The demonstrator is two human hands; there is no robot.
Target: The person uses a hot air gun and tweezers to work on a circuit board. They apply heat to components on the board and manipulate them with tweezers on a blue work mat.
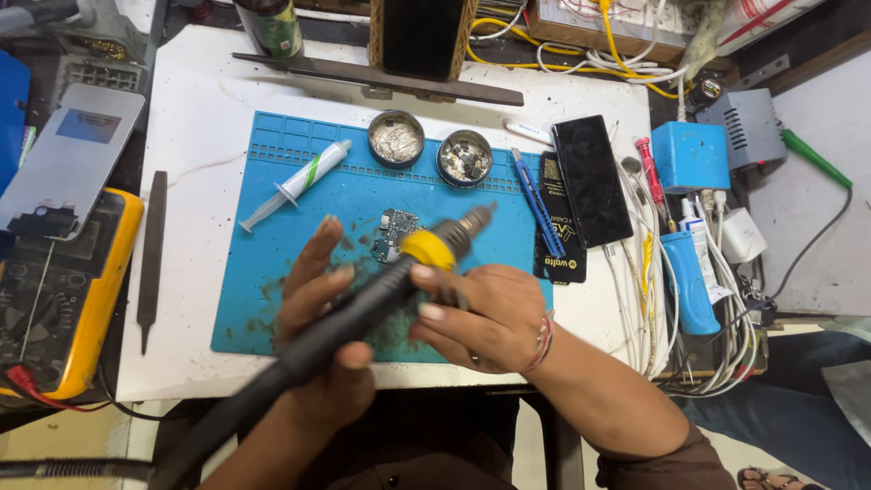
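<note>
Left hand point(322, 336) fingers wrap black hot-air wand point(363, 308) | right hand point(481, 318) fingers seemingly pinch tweezers | circuit board point(395, 234), blue mat point(272, 227)

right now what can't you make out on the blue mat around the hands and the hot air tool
- Head view: the circuit board is partly covered by the hot air tool, and its parts are too small to tell.
- The left hand lies under the tool handle, so its grip is unclear.
- The right hand hides what its fingers pinch.
- The blue mat is hidden beneath both hands.
</note>
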